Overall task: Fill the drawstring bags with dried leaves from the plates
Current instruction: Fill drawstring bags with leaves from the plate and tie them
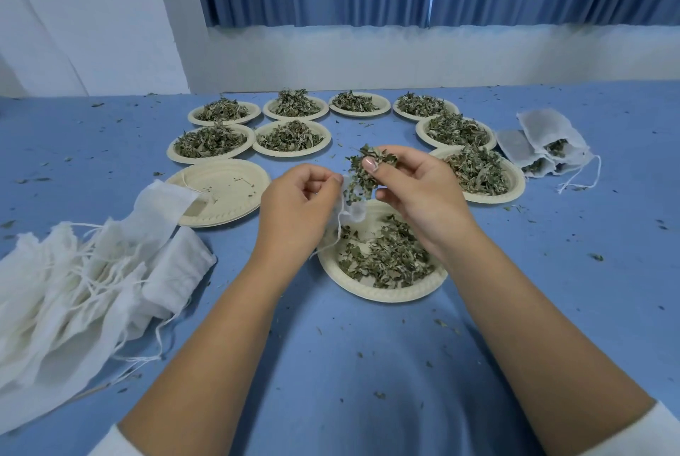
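Observation:
My left hand (300, 198) pinches the rim of a small white drawstring bag (351, 212), which hangs over the near plate (371, 291). That plate holds a thin layer of dried leaves. My right hand (415, 185) pinches a bunch of dried leaves (362, 172) just above the bag's mouth. Several cream plates heaped with leaves (290, 137) stand in rows farther back. One empty plate (220, 190) lies to the left.
A pile of empty white drawstring bags (84, 279) covers the left of the blue table (368, 363). Filled bags (544, 146) lie at the far right. Leaf crumbs are scattered over the cloth. A white wall and blue curtains stand behind.

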`<action>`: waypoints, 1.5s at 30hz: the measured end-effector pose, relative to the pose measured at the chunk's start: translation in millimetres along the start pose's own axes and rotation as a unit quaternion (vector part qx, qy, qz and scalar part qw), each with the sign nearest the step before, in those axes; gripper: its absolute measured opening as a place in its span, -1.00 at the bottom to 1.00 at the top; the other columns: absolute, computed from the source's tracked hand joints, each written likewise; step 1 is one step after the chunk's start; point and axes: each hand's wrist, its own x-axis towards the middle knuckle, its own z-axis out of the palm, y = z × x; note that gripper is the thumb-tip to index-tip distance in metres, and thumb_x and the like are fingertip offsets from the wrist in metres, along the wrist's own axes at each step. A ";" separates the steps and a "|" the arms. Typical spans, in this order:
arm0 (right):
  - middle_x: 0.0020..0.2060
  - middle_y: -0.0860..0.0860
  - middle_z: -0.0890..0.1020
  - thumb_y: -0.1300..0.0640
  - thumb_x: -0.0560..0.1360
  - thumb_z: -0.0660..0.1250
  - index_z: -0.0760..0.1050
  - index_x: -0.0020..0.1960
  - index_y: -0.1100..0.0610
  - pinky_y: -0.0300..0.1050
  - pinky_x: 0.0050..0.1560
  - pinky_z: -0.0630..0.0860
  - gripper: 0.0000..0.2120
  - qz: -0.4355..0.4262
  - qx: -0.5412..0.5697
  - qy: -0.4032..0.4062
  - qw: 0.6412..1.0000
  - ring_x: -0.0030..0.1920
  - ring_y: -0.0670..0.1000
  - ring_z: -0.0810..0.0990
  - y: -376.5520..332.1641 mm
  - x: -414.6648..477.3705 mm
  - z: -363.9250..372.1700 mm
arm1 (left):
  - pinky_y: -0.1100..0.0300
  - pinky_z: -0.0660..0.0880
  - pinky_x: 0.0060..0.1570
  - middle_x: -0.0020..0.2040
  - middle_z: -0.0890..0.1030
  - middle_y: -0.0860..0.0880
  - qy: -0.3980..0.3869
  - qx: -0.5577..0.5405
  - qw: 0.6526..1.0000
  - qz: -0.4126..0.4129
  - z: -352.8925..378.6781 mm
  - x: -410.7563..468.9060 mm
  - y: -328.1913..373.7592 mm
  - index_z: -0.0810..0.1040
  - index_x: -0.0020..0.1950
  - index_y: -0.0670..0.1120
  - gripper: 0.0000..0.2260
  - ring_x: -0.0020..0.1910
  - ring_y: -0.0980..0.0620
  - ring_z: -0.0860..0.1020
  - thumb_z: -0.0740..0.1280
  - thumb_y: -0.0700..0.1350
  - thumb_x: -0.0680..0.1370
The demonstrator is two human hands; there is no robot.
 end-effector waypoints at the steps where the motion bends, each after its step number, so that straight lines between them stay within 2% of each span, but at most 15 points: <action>1: -0.24 -0.04 0.69 0.22 0.42 0.50 0.62 0.06 0.15 -0.28 -0.24 0.56 -0.78 -0.013 -0.009 0.005 1.000 -0.34 -0.10 0.57 1.3 -1.0 1.8 | 0.21 0.45 -0.25 -0.38 0.60 0.17 0.005 -0.013 1.000 -0.008 0.2 -0.1 0.4 0.63 -0.18 0.04 -0.89 -0.37 0.20 0.52 0.40 -0.09 0.54; 4: -0.24 -0.03 0.69 0.27 0.43 0.49 0.64 -0.06 0.07 -0.26 -0.20 0.59 -0.85 -0.051 -0.054 0.005 0.997 -0.31 -0.10 0.61 4.3 -4.5 6.9 | 0.21 0.44 -0.28 -0.41 0.60 0.12 0.018 -0.031 0.999 -0.028 0.2 1.0 1.5 0.64 -0.18 0.02 -0.88 -0.43 0.18 0.49 0.38 -0.11 0.55; 7: -0.23 0.06 0.69 0.33 0.44 0.46 0.64 -0.06 0.10 -0.23 -0.21 0.60 -0.84 -0.079 -0.120 0.002 0.990 -0.30 -0.08 0.62 5.9 -6.9 8.5 | 0.27 0.42 -0.36 -0.49 0.54 0.13 0.025 -0.058 0.997 -0.053 -0.7 2.0 2.2 0.63 -0.21 0.02 -0.85 -0.48 0.19 0.44 0.37 -0.12 0.55; 11: -0.21 -0.05 0.70 0.36 0.44 0.43 0.65 -0.06 0.10 -0.34 -0.23 0.52 -0.81 -0.128 -0.190 -0.004 0.974 -0.22 -0.11 0.64 6.1 -10.1 10.6 | 0.26 0.40 -0.37 -0.51 0.50 0.11 0.026 -0.091 0.993 -0.074 -1.5 2.7 3.3 0.63 -0.19 0.00 -0.86 -0.50 0.17 0.41 0.37 -0.14 0.56; 18: -0.13 -0.13 0.67 0.33 0.43 0.42 0.64 -0.09 -0.05 -0.20 -0.04 0.59 -0.74 -0.145 -0.287 -0.025 0.947 -0.12 -0.11 0.65 9.7 -12.7 11.3 | 0.11 0.41 -0.22 -0.50 0.47 0.07 0.038 -0.114 0.988 -0.095 -2.6 4.2 4.6 0.64 -0.17 -0.02 -0.89 -0.43 0.07 0.41 0.37 -0.14 0.55; 22: -0.22 -0.13 0.65 0.29 0.41 0.45 0.68 -0.03 0.08 -0.35 -0.11 0.52 -0.82 -0.114 -0.350 -0.001 0.930 -0.21 -0.15 0.62 16.0 -6.4 9.0 | 0.16 0.41 -0.29 -0.45 0.50 0.07 -0.015 -0.066 0.996 -0.060 -0.7 0.4 5.2 0.64 -0.17 0.00 -0.89 -0.44 0.10 0.42 0.37 -0.12 0.55; 25: -0.25 -0.14 0.62 0.30 0.39 0.43 0.70 -0.02 0.12 -0.52 -0.19 0.39 -0.80 -0.117 -0.402 0.009 0.908 -0.24 -0.17 0.57 17.7 -5.5 7.4 | 0.35 0.39 -0.40 -0.48 0.54 0.15 -0.059 -0.040 0.997 -0.036 3.8 -3.8 5.8 0.62 -0.17 -0.01 -0.89 -0.51 0.22 0.44 0.37 -0.14 0.56; 26: -0.25 -0.11 0.61 0.30 0.38 0.43 0.70 -0.05 0.13 -0.48 -0.20 0.39 -0.82 -0.126 -0.427 0.006 0.895 -0.23 -0.14 0.55 17.6 -5.4 7.0 | 0.39 0.38 -0.42 -0.47 0.54 0.17 -0.073 -0.026 0.997 -0.027 5.5 -5.0 5.5 0.61 -0.16 -0.01 -0.89 -0.51 0.25 0.45 0.37 -0.15 0.56; 29: -0.23 0.07 0.61 0.28 0.36 0.41 0.67 -0.16 0.15 -0.13 -0.17 0.44 -0.89 -0.133 -0.486 -0.011 0.864 -0.22 0.02 0.53 17.1 -4.7 6.7 | 0.34 0.41 -0.39 -0.43 0.55 0.18 -0.091 0.005 0.996 -0.015 8.4 -7.0 3.5 0.61 -0.16 0.00 -0.88 -0.47 0.22 0.46 0.36 -0.15 0.57; 31: -0.19 0.03 0.60 0.28 0.36 0.45 0.67 -0.09 0.13 -0.23 -0.17 0.46 -0.86 -0.108 -0.458 -0.015 0.882 -0.24 -0.07 0.56 15.7 -4.7 6.6 | 0.33 0.39 -0.38 -0.43 0.55 0.16 -0.082 0.009 0.997 -0.014 8.4 -6.6 2.1 0.60 -0.16 -0.01 -0.88 -0.48 0.23 0.45 0.36 -0.16 0.57; 33: -0.11 -0.08 0.64 0.24 0.38 0.50 0.65 0.04 0.08 -0.43 -0.15 0.47 -0.75 -0.043 -0.371 -0.029 0.927 -0.20 -0.23 0.58 11.3 -4.6 4.8 | 0.29 0.38 -0.37 -0.45 0.56 0.15 -0.066 0.000 0.998 -0.023 7.0 -5.1 1.9 0.60 -0.16 -0.03 -0.87 -0.51 0.23 0.45 0.34 -0.17 0.57; 36: -0.02 -0.09 0.68 0.26 0.41 0.49 0.62 0.07 0.02 -0.36 -0.04 0.53 -0.72 0.022 -0.234 -0.054 0.970 -0.06 -0.19 0.65 5.2 -3.5 0.9 | 0.21 0.35 -0.36 -0.46 0.56 0.13 -0.040 -0.022 0.998 -0.043 4.8 -2.5 2.0 0.60 -0.17 -0.02 -0.87 -0.54 0.23 0.44 0.34 -0.18 0.57; 39: -0.07 -0.04 0.70 0.29 0.44 0.46 0.62 0.01 0.05 -0.34 -0.08 0.54 -0.79 0.009 -0.194 -0.027 0.981 -0.08 -0.15 0.67 3.5 -6.2 3.0 | 0.17 0.41 -0.29 -0.46 0.54 0.12 -0.022 -0.039 0.997 -0.058 4.0 -0.6 1.7 0.60 -0.18 -0.01 -0.87 -0.49 0.18 0.45 0.36 -0.16 0.56; 43: -0.16 0.02 0.69 0.28 0.40 0.50 0.56 -0.15 0.04 -0.17 -0.11 0.59 -0.81 -0.033 -0.238 0.027 0.970 -0.25 -0.03 0.69 10.0 -9.4 10.6 | 0.30 0.35 -0.45 -0.52 0.49 0.11 -0.045 -0.072 0.994 -0.066 4.6 -2.0 4.3 0.60 -0.16 -0.06 -0.88 -0.56 0.18 0.39 0.35 -0.18 0.57; 45: -0.31 -0.04 0.66 0.31 0.38 0.48 0.54 -0.22 0.03 -0.23 -0.24 0.54 -0.79 -0.061 -0.251 0.030 0.966 -0.38 -0.11 0.63 13.2 -10.0 12.7 | 0.38 0.35 -0.52 -0.54 0.47 0.11 -0.062 -0.087 0.992 -0.067 4.6 -3.7 6.4 0.60 -0.14 -0.09 -0.90 -0.58 0.19 0.38 0.35 -0.19 0.57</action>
